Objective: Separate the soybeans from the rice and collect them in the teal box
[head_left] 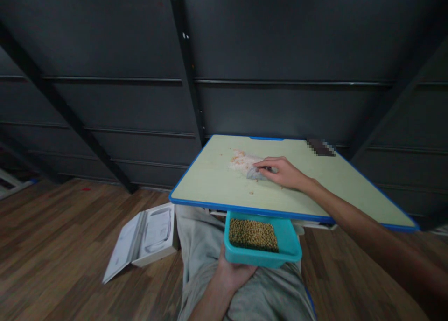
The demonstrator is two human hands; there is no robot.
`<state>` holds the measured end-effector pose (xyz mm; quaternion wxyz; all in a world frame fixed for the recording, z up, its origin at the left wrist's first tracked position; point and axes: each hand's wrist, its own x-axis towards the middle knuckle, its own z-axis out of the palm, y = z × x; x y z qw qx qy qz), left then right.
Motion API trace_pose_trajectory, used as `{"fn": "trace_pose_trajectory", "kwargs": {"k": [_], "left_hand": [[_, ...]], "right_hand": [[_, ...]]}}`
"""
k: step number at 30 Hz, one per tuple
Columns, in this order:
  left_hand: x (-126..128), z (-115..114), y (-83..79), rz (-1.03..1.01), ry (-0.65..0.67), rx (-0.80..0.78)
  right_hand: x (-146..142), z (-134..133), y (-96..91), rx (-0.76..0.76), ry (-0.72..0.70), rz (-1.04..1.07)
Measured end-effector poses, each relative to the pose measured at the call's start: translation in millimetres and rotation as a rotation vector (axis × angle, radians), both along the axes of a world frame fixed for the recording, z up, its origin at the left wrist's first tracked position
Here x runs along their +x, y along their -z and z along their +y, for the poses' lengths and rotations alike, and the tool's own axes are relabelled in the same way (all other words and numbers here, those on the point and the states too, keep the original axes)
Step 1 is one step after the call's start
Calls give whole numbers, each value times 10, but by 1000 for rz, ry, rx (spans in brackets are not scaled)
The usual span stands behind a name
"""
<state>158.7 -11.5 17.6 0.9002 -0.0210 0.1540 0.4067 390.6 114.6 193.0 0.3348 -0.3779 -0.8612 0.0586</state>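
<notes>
My left hand (234, 270) grips the underside of a turquoise plastic tray (288, 249) filled with small yellowish beans (253, 234), held just under the near edge of a pale green table with a blue rim (245, 211). My right hand (282, 171) rests on the tabletop, fingers curled on a small grey scoop-like piece (255, 173) beside a pile of pale grains and orange bits (241, 161). A few loose grains (251, 192) lie nearer the table edge.
An open white box with its lid flipped (147, 237) lies on the wooden floor to the left. A dark panelled wall with diagonal beams (189, 78) rises behind the table. My grey-trousered lap (199, 246) is beneath the tray.
</notes>
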Motion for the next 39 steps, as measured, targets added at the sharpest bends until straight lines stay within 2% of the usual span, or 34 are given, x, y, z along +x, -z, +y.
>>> {"fn": "trace_pose_trajectory", "kwargs": {"k": [9,17,23,26,31,34,39], "left_hand": [[0,10,41,-8,-1,15],[-7,0,59,16,6,42],[9,-3,-26,1,16,28],[4,4,-51,-9,20,20],[-8,21,19,-21,37,30],[-7,19,54,-17,29,51],[-4,-1,41,-2,21,39]], "right_hand": [[-48,-65,-16,-149,-31,77],[-78,-102,-31,-178,-48,92],[-123,-102,-9,-221,-46,74],[-107,-56,10,-176,-28,53],[-38,-4,-12,23,48,31],[-56,-41,-23,23,32,44],[-175,-102,14,-20,-82,6]]}}
